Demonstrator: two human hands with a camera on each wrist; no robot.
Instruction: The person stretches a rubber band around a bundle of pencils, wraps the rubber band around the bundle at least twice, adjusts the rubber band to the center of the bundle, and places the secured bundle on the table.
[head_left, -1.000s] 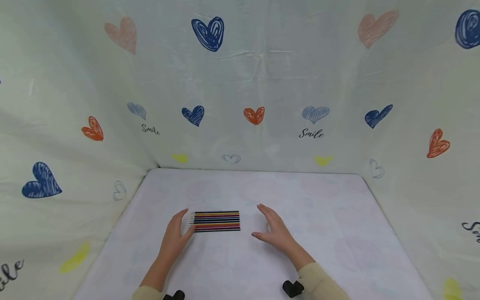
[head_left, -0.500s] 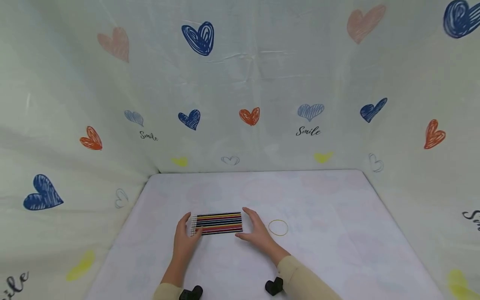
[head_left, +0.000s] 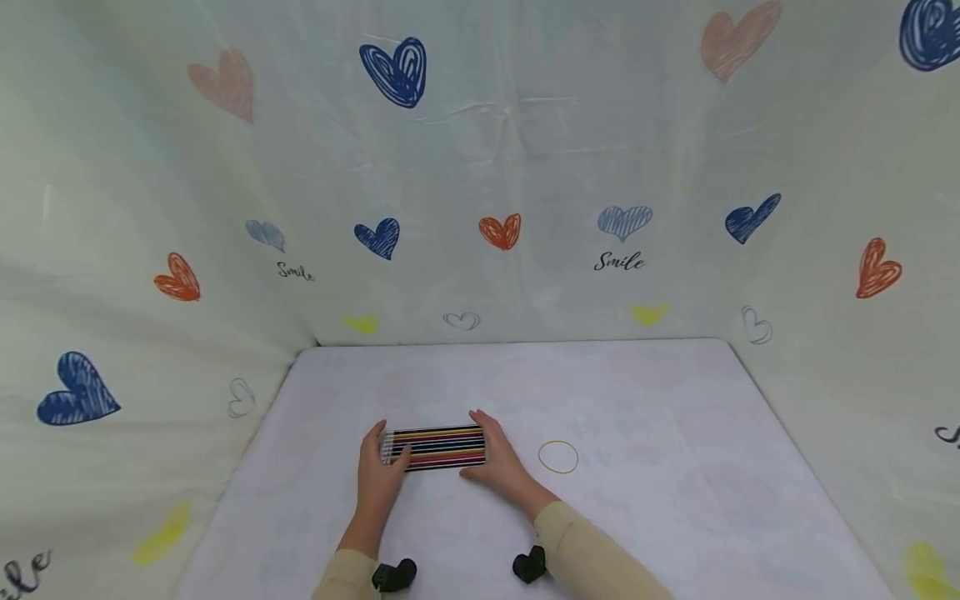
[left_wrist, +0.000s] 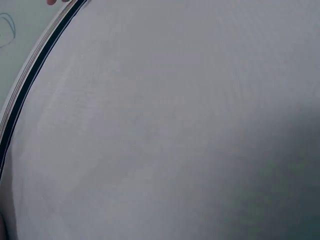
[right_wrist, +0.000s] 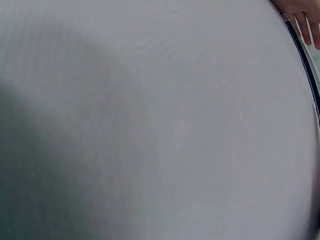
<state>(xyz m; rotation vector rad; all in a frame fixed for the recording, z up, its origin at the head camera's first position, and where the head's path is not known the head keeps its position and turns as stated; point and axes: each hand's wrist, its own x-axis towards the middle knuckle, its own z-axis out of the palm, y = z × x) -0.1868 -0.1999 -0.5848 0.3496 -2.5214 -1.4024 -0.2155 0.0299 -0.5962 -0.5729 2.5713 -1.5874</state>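
A row of coloured pencils (head_left: pixel 444 448) spans both hands, toward nine o'clock from the white table's (head_left: pixel 652 450) middle. The left hand (head_left: pixel 379 477) grips its nine-o'clock end, thumb on top; the right hand (head_left: pixel 501 463) holds its three-o'clock end. A yellow ring (head_left: pixel 558 473) lies at three o'clock.

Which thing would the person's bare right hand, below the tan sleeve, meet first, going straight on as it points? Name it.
The flat row of slim, multicoloured pencils, most likely: the right hand curves round that row's right end, though exact depth there is hard to judge.
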